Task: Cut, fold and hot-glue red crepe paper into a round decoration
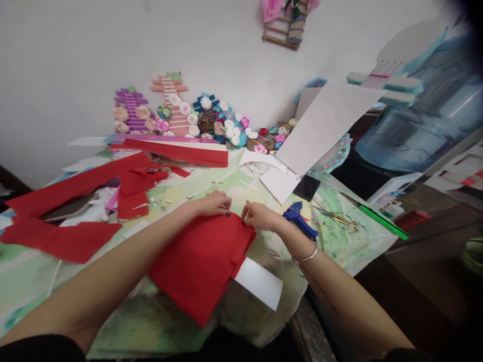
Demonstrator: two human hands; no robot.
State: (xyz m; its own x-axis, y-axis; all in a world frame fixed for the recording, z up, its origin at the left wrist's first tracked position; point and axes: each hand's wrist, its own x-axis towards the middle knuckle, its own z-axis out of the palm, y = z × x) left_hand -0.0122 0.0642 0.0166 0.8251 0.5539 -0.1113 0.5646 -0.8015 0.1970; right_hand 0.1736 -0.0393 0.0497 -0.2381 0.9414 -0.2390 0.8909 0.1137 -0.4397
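A folded red paper sheet (199, 264) lies on the table in front of me, over a white card (260, 284). My left hand (213, 203) pinches the sheet's far edge, fingers closed on it. My right hand (258, 216) grips the same edge a little to the right, fingers curled on the paper. A silver bangle (307, 257) sits on my right wrist.
A blue glue gun (298, 218), gold scissors (339, 218), a green pen (377, 216) and a black phone (306, 187) lie to the right. Red paper pieces (75, 201) cover the left side. Paper-flower crafts (181, 118) line the wall. A water jug (422, 115) stands at right.
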